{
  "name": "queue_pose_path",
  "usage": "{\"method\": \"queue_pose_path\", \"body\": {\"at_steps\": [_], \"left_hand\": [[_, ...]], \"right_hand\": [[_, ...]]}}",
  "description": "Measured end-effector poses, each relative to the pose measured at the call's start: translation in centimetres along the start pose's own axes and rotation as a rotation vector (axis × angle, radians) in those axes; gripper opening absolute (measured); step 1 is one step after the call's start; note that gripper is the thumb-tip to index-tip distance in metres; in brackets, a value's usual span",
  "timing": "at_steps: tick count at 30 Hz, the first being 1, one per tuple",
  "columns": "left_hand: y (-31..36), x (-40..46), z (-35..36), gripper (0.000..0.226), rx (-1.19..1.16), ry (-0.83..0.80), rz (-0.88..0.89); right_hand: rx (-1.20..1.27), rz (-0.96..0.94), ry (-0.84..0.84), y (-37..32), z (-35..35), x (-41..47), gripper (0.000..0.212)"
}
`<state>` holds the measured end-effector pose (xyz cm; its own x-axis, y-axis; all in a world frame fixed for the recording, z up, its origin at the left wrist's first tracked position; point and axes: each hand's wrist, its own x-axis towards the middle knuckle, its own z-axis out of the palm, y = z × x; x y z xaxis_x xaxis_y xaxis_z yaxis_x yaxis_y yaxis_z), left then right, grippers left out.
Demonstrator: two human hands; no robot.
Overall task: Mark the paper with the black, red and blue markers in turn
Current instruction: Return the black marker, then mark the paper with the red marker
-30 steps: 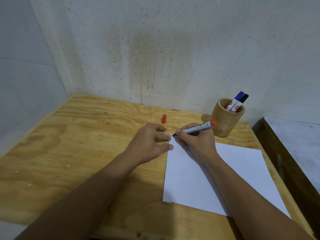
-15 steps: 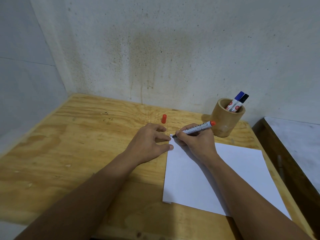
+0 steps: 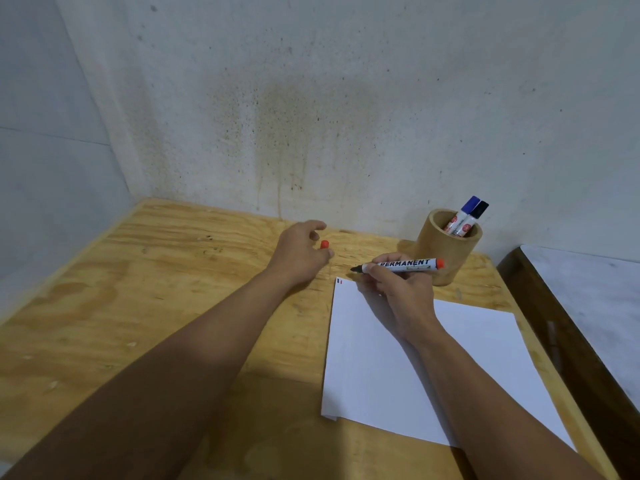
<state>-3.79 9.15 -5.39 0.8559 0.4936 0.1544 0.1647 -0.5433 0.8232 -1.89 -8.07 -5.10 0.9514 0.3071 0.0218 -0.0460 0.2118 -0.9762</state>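
Observation:
A white paper [image 3: 398, 358] lies on the wooden table [image 3: 156, 289], with small black and red marks at its far left corner [image 3: 339, 281]. My right hand [image 3: 401, 289] holds the uncapped red marker [image 3: 401, 265] level, just above that corner, tip pointing left. The marker's red cap [image 3: 324, 244] stands on the table beyond the paper. My left hand [image 3: 301, 252] is around the cap with fingers apart, thumb and fingertip close on either side of it. The blue marker [image 3: 465, 211] and the black marker [image 3: 476, 216] stand capped in a wooden cup [image 3: 446, 251].
The table sits in a corner between a stained wall behind and a wall on the left. A dark-edged second surface [image 3: 571, 306] adjoins the table on the right. The cup stands close behind my right hand.
My left hand left the paper's edge and moved forward to the red cap. My right hand lifted the red marker off the paper corner, where a red mark now shows beside the black one.

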Motion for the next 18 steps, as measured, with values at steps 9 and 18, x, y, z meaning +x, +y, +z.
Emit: {"method": "queue_pose_path", "body": {"at_steps": [9,18], "left_hand": [[-0.2,0.3,0.1,0.03,0.095,-0.041,0.053],[2.8,-0.9,-1.3,0.015,-0.703,-0.07,-0.283]], "right_hand": [[-0.055,-0.039,-0.033,0.2,-0.2,0.1,0.013],[0.072,-0.029,0.026,-2.1,-0.7,1.2,0.014]]}}
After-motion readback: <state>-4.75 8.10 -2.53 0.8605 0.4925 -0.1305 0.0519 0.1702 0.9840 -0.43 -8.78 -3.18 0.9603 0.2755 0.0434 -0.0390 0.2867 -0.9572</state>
